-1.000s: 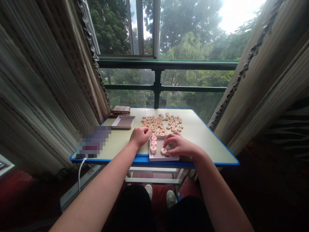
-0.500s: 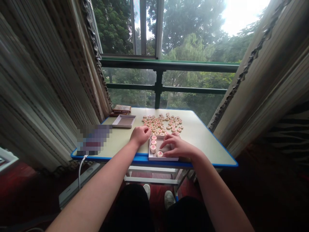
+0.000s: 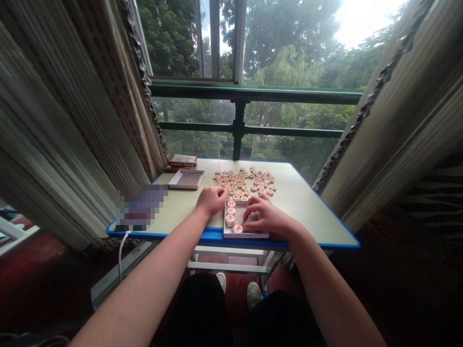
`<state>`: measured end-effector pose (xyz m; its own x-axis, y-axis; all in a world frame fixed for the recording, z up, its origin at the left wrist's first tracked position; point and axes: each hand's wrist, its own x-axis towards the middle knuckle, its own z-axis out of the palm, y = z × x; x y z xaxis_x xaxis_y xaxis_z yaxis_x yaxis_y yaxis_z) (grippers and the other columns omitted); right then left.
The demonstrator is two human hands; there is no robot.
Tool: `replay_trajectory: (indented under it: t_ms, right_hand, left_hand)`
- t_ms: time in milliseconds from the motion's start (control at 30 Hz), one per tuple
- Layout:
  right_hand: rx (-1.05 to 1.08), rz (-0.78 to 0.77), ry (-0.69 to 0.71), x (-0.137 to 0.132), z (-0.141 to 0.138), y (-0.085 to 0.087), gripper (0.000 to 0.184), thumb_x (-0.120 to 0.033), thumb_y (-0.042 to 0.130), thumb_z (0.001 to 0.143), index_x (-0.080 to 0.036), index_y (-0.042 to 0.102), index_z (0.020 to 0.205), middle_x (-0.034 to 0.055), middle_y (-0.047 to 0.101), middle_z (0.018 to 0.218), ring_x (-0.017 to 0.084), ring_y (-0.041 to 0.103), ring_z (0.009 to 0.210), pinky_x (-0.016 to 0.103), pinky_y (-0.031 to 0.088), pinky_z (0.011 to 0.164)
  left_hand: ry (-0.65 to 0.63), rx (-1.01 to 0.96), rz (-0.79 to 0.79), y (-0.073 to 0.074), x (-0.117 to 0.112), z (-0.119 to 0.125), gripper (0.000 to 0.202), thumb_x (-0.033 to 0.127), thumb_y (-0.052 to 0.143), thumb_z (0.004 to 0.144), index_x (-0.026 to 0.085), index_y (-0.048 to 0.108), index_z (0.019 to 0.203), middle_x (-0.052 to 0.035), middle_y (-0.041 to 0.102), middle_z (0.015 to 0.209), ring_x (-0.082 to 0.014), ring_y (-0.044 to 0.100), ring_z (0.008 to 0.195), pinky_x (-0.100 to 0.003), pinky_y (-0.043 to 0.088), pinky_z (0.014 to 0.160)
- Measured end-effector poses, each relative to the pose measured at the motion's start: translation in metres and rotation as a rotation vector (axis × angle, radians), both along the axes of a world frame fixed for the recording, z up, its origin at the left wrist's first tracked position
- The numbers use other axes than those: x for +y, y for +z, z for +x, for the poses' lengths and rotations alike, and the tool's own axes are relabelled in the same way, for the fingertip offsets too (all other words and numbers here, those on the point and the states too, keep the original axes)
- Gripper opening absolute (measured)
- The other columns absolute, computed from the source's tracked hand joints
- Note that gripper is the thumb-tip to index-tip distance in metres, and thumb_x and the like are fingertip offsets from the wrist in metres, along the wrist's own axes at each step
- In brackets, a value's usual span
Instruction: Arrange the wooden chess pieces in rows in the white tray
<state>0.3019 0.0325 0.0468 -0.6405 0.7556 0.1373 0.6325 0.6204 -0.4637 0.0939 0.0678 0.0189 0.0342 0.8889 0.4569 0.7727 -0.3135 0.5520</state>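
A shallow white box (image 3: 231,235) lies at the near edge of the pale table (image 3: 307,212). Inside it, a column of round wooden chess discs with red characters (image 3: 230,215) stands along its left side, and one more disc (image 3: 238,229) lies at the front. My right hand (image 3: 265,216) rests over the box, fingers curled, fingertips near the discs at its left. My left hand (image 3: 211,199) is a loose fist on the table beside the box's far left corner; what it holds, if anything, is hidden. Several loose discs (image 3: 244,182) are spread behind the box.
An empty box lid (image 3: 186,179) lies at the left back, with a brown box (image 3: 183,161) behind it by the curtain. A blurred object (image 3: 139,207) with a white cable sits at the table's left edge. Window railing stands behind; curtains flank both sides.
The single disc at the front of the box has slid left, from beside my right fingertips to the front left. My right hand drew slightly back; my left hand stayed put.
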Motion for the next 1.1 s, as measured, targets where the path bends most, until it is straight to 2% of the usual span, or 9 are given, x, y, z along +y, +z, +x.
replay_trajectory:
  t_ms: [267, 633, 833, 967, 1100]
  right_hand:
    - [0.028, -0.061, 0.116, -0.005, 0.002, 0.012, 0.023, -0.041, 0.061, 0.078, -0.023, 0.073, 0.069, 0.0039, 0.057, 0.095, 0.022, 0.040, 0.097, 0.040, 0.028, 0.094]
    - [0.018, -0.044, 0.097, -0.010, -0.002, 0.010, 0.026, -0.049, 0.061, 0.077, -0.028, 0.075, 0.080, 0.0034, 0.057, 0.112, 0.026, 0.034, 0.107, 0.046, 0.022, 0.100]
    - [0.022, -0.025, 0.207, -0.009, -0.003, 0.010, 0.027, -0.047, 0.055, 0.082, -0.028, 0.075, 0.084, 0.0015, 0.056, 0.120, 0.025, 0.035, 0.113, 0.043, 0.023, 0.102]
    - [0.041, -0.045, 0.252, -0.007, -0.003, 0.008, 0.028, -0.046, 0.054, 0.083, -0.028, 0.075, 0.087, 0.0015, 0.056, 0.120, 0.024, 0.035, 0.116, 0.041, 0.023, 0.103]
    - [0.036, -0.079, 0.234, -0.008, -0.003, 0.009, 0.031, -0.049, 0.054, 0.083, -0.028, 0.074, 0.091, 0.0033, 0.058, 0.113, 0.024, 0.038, 0.110, 0.041, 0.024, 0.102]
  left_hand:
    - [0.015, 0.018, -0.005, 0.004, -0.002, 0.001, 0.028, 0.032, 0.047, 0.074, 0.018, 0.058, 0.053, -0.0016, 0.060, 0.055, -0.0135, 0.050, 0.056, -0.026, 0.032, 0.054]
    - [0.005, 0.023, -0.016, 0.006, -0.004, 0.002, 0.029, 0.032, 0.047, 0.075, 0.018, 0.059, 0.053, -0.0024, 0.061, 0.056, -0.0136, 0.050, 0.056, -0.026, 0.032, 0.055]
    - [0.013, 0.018, -0.032, 0.006, -0.004, 0.002, 0.029, 0.032, 0.047, 0.075, 0.018, 0.059, 0.053, -0.0023, 0.060, 0.055, -0.0134, 0.049, 0.055, -0.026, 0.032, 0.055]
    - [0.003, 0.010, -0.020, 0.006, -0.004, 0.001, 0.030, 0.033, 0.046, 0.075, 0.018, 0.058, 0.052, -0.0022, 0.060, 0.056, -0.0132, 0.049, 0.055, -0.026, 0.032, 0.055]
    - [0.002, 0.013, -0.021, 0.004, -0.002, 0.000, 0.030, 0.034, 0.046, 0.075, 0.018, 0.058, 0.053, -0.0023, 0.060, 0.055, -0.0135, 0.050, 0.056, -0.026, 0.032, 0.056]
